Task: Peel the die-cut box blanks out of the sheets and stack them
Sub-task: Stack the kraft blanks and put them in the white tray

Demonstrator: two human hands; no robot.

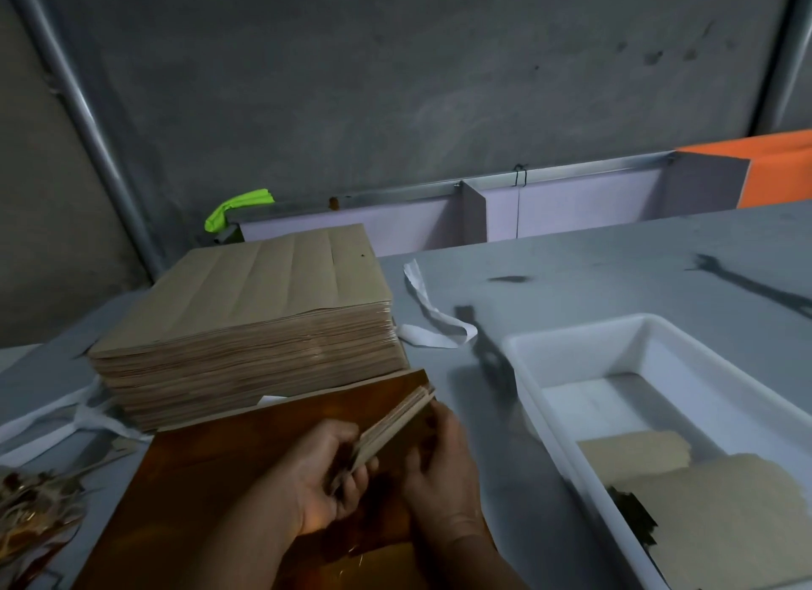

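The left hand (323, 475) and the right hand (439, 462) both hold a small bunch of box blanks (395, 427) tight on its edge over the brown board (246, 466). If the grip slips a bit, the thin blanks could slide apart and fall on the tabletop (615, 273). Behind them sits the big pile of sheets (246, 321), and a bump could push it crooked.
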